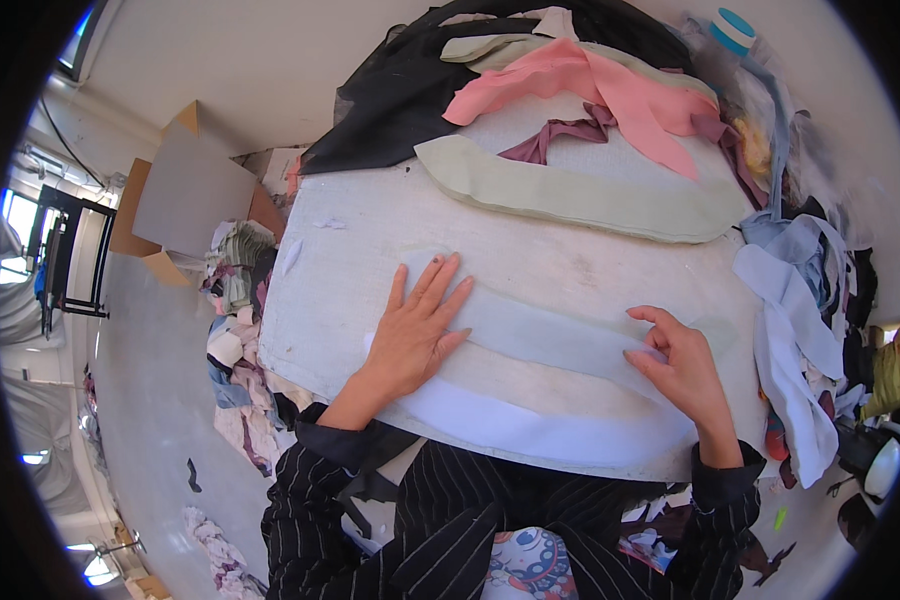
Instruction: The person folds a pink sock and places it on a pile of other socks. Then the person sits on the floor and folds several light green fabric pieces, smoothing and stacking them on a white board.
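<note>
A long, curved pale grey-blue fabric piece (547, 330) lies across the covered work table (330, 277). My left hand (422, 322) rests palm down on its left end, fingers spread. Over its right part is my right hand (675, 360), thumb and index finger curled apart with no object visible between them; whether it touches the cloth I cannot tell. Nearest my body, along the table's front edge, lies a curved white fabric piece (540, 431). A stack of curved pale green pieces (585, 191) sits farther back.
Pink fabric (547, 75), mauve strips (555, 139) and black cloth (405, 97) cover the table's back. White strips (787, 360) hang at the right edge. An open cardboard box (195, 191) and cloth scraps (240, 360) are at the left. A lidded container (733, 31) stands back right.
</note>
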Motion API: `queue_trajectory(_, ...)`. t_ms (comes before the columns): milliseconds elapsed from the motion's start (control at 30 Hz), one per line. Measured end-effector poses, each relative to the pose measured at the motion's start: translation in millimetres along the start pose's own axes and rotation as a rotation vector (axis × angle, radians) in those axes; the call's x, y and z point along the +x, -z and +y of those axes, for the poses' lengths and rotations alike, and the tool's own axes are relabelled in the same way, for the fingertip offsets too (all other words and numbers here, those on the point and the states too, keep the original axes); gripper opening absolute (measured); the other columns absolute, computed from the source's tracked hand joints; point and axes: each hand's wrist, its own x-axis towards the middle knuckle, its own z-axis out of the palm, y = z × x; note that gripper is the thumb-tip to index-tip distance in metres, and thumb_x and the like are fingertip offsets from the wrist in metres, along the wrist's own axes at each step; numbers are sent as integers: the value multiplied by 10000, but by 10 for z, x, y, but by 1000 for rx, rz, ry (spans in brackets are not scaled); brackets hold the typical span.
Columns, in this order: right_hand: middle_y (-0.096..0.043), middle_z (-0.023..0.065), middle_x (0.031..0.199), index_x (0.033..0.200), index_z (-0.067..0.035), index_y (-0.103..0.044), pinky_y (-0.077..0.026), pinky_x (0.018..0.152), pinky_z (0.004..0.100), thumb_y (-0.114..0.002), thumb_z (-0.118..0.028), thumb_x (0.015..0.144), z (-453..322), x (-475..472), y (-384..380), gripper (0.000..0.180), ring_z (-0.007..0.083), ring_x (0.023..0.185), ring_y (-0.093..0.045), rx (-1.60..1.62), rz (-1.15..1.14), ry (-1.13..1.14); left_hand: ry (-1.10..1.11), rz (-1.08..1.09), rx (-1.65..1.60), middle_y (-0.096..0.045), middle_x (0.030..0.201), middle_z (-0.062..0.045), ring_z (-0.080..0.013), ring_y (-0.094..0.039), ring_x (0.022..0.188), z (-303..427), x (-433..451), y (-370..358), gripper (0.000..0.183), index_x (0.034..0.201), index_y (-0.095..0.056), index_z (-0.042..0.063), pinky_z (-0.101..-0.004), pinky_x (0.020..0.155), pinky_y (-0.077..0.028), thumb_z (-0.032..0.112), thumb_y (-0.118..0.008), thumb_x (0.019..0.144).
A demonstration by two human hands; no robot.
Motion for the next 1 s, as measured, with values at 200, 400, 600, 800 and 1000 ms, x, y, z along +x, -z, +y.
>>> queue_trajectory(200,-620,99,729,1223,-98,-569,-469,625,375,-715,-145,786,33,44,-61,463,292,669,-620,-218,61,34,3,-42,114,-180,1599,-148,-308,-159,1483,78,14,43,623,1477,-359,90,-520,1191,-34,367,-519,943)
queue_trajectory(400,-538,65,675,1212,-100,-587,-443,601,317,-728,-92,743,62,50,-62,491,220,613,-543,-196,75,67,-204,-210,12,-161,1603,-149,-299,-131,1489,389,136,-11,723,1484,-347,93,-522,1194,-20,481,-537,904)
queue_trajectory(600,-599,64,700,1215,-86,-577,-474,618,334,-758,-119,727,241,-29,216,521,244,637,-598,-60,77,-59,-272,-284,66,-167,1602,-146,-297,-135,1488,271,169,-13,755,1483,-350,101,-529,1195,-26,588,-438,912)
queue_trajectory(800,-596,56,707,1230,-98,-574,-478,620,349,-766,-120,722,318,-47,156,543,244,644,-602,-178,135,18,-417,-238,73,-190,1593,-146,-296,-171,1480,650,334,74,781,1486,-346,125,-549,1187,-30,653,-381,911)
queue_trajectory(1000,-546,12,694,1225,-82,-590,-447,622,275,-755,-65,720,315,-144,287,531,143,635,-532,-120,133,-23,-609,-281,59,-199,1592,-133,-271,-148,1486,942,605,-322,867,1511,-302,132,-530,1199,-23,722,-342,876)
